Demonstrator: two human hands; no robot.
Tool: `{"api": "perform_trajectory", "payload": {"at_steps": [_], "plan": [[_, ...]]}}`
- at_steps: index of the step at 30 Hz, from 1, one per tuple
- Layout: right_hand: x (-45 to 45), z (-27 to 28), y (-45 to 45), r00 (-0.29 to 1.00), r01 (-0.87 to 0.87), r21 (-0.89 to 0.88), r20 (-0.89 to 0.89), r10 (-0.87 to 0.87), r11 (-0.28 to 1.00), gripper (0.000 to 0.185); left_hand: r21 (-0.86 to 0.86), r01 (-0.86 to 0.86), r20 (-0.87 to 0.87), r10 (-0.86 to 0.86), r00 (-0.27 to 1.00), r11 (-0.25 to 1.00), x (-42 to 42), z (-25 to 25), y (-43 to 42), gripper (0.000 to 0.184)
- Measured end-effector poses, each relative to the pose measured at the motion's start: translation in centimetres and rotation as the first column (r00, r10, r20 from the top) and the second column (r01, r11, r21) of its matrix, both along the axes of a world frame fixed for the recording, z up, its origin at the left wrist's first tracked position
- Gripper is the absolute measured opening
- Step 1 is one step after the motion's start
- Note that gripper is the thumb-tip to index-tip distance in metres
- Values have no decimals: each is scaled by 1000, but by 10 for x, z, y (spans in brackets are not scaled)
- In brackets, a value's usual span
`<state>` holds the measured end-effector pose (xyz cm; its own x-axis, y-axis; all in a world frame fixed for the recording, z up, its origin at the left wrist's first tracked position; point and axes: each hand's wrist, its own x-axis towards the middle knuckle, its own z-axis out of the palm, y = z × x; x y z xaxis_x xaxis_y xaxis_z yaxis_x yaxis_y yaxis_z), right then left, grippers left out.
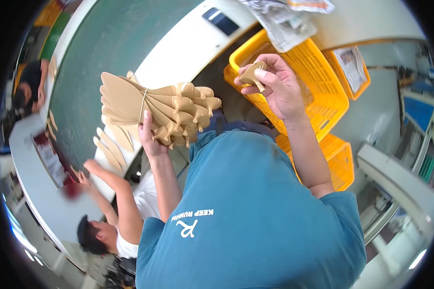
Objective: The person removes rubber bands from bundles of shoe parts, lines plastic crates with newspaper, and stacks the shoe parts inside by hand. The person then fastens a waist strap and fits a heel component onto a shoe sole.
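My left hand (pixel 153 137) is closed around the underside of a fanned bundle of tan paddle-shaped pieces (pixel 164 108). The pieces have broad flat ends at left and glossy knobbed ends at right. A thin band (pixel 143 103) circles the bundle near my thumb. Up at the right, my right hand (pixel 282 86) pinches a small tan piece (pixel 252 76) with a short stem between thumb and fingers. It is held apart from the bundle, in front of the yellow crate (pixel 340 108). More tan pieces (pixel 112 149) lie on the white table edge beyond the bundle.
A green work surface (pixel 111 48) runs at upper left beside a white ledge bearing a dark phone-like object (pixel 220 21). Crumpled plastic bags (pixel 287 29) overhang the crate. Another yellow crate (pixel 340 161) stands nearby. One co-worker (pixel 113 231) reaches in at lower left; another person (pixel 31 86) is farther off.
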<state>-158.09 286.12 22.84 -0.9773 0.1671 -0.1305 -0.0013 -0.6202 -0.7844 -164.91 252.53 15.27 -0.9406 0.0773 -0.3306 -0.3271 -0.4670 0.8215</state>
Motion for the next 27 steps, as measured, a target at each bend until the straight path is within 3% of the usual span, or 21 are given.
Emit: {"api": "perform_trajectory", "payload": {"at_steps": [4, 9, 18, 27], "plan": [[-32, -12, 12, 992, -117, 33, 60, 115, 993, 23, 44, -208, 87, 204, 975, 977, 8, -26, 7, 54], [-67, -27, -1, 965, -196, 107, 198, 172, 975, 16, 107, -333, 179, 311, 933, 937, 6, -47, 5, 51], [-135, -42, -27, 901, -403, 126, 226, 370, 906, 18, 47, -453, 208, 434, 876, 890, 2, -53, -1, 51], [-168, -32, -29, 771, -608, -8, 232, 593, 794, 26, -18, -522, 214, 513, 831, 853, 10, -39, 18, 52]]}}
